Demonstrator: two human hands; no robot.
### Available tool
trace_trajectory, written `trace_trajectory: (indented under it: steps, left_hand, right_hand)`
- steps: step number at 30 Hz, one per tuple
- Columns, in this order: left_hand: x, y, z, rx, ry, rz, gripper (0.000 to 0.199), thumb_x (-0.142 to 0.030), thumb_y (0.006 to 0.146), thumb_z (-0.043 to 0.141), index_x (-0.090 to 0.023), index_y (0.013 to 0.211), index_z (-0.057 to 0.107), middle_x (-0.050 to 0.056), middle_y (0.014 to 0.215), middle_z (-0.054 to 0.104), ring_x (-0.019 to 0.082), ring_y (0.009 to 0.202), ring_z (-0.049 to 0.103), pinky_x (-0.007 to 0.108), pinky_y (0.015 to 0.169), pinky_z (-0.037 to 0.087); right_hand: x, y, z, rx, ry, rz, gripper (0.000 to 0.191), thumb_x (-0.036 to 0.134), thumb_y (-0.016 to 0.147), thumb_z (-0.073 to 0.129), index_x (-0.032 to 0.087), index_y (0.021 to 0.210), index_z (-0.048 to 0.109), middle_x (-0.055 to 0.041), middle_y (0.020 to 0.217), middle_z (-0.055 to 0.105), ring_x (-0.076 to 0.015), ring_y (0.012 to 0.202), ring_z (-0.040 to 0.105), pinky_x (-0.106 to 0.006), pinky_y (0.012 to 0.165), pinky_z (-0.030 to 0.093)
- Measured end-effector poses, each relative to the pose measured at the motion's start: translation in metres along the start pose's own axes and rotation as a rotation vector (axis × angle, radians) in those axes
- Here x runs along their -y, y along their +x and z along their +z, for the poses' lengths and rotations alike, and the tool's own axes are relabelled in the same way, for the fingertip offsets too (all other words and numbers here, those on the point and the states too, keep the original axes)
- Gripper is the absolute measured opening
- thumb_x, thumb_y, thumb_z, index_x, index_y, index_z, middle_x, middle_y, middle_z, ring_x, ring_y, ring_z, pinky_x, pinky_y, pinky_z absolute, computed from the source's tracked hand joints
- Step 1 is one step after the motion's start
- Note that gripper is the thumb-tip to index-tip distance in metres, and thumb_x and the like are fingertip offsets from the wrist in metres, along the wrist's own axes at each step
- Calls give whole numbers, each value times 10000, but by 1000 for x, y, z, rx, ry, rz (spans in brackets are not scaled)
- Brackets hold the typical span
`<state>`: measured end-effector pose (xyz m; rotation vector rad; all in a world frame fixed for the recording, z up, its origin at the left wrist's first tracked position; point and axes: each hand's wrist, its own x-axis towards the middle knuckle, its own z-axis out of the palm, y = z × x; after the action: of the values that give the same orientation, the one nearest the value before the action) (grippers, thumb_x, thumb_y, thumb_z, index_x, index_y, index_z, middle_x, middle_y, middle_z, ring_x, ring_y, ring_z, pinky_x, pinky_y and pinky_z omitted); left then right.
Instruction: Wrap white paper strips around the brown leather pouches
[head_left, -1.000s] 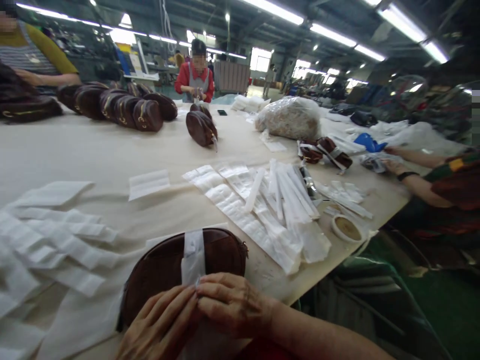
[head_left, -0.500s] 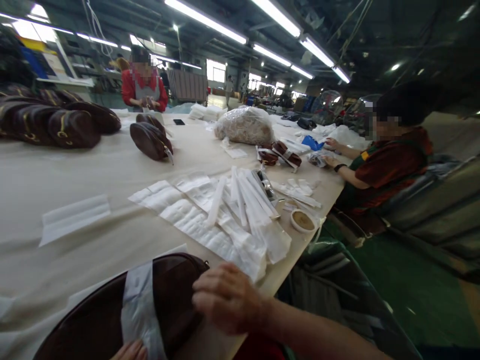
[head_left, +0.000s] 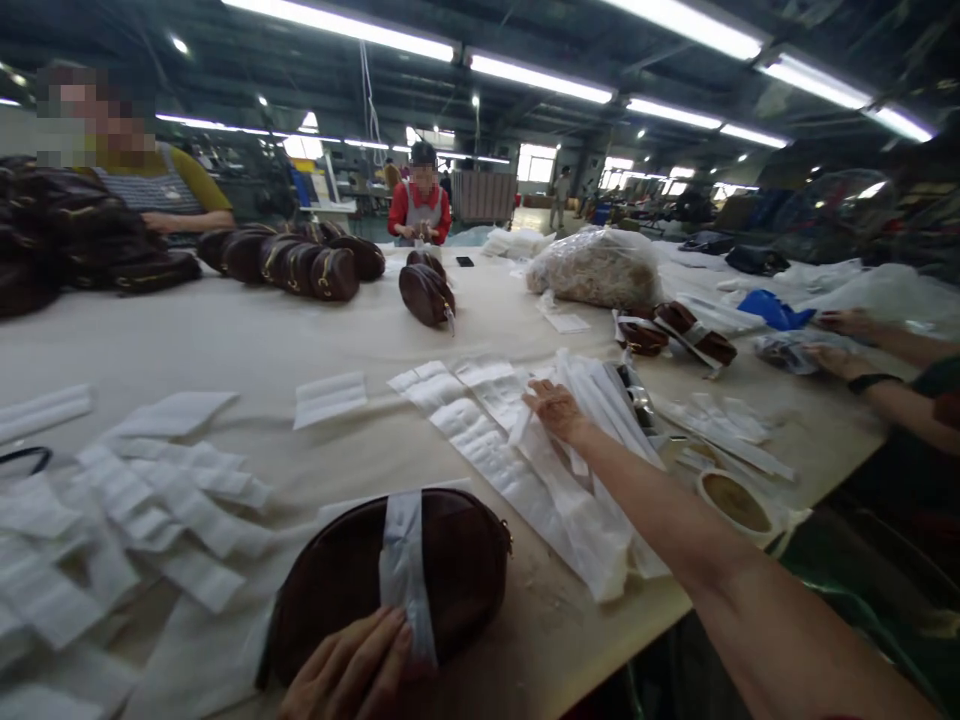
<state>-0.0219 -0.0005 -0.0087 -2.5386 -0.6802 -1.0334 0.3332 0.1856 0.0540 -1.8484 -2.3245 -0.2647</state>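
A dark brown oval zip pouch [head_left: 469,570] lies on the cloth-covered table, with a white translucent band [head_left: 403,540] round its middle. My left hand [head_left: 356,660] is closed at the pouch's near side, its fingers together and pressing on the band; the thumb is hidden. Stretched out to the middle of the table, my right hand [head_left: 556,408] rests on a fan of white strips [head_left: 600,390], fingers somewhat apart. No strip is visibly lifted in it. White padded sheets [head_left: 480,430] lie beneath and left of these strips.
Loose white pieces [head_left: 165,490] cover the left. Brown pouches [head_left: 300,265] stand farther back, beside a person in yellow sleeves. A plastic-wrapped bundle [head_left: 596,268], banded pouches [head_left: 694,335] and a round tub [head_left: 735,500] are to the right, near a co-worker's hands [head_left: 840,345].
My right hand has gone from the pouch's right end forward onto the white strips. My left hand stays on the band. The view has swung left, bringing in more pouches and another person.
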Motion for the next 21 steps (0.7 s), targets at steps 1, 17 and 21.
trace_trajectory:
  steps: [1,17,21]
  left_hand:
    - [0,2,-3,22,-15,-9,343,-152,963,315,-138,1025,652,91,1005,684,176,1021,606,279,910,428]
    - [-3,30,-19,170,-27,-57,173,-101,868,494,-112,1022,571,84,901,658,192,810,598,301,738,472]
    - [-1,40,-23,169,-75,-114,157,-100,837,479,-154,959,563,46,839,641,171,742,586,267,675,466]
  right_hand:
    - [0,-3,-5,-38,22,6,316,46,843,448,149,1047,667,-175,1212,587,-275,1104,526,-412,894,427]
    - [197,-248,-33,256,2041,988,410,448,594,820,113,748,641,-17,604,641,-98,490,566,-198,472,474]
    - [231,-223,-27,370,2217,1096,470,401,452,875,100,716,630,-24,628,644,-111,525,603,-215,527,499]
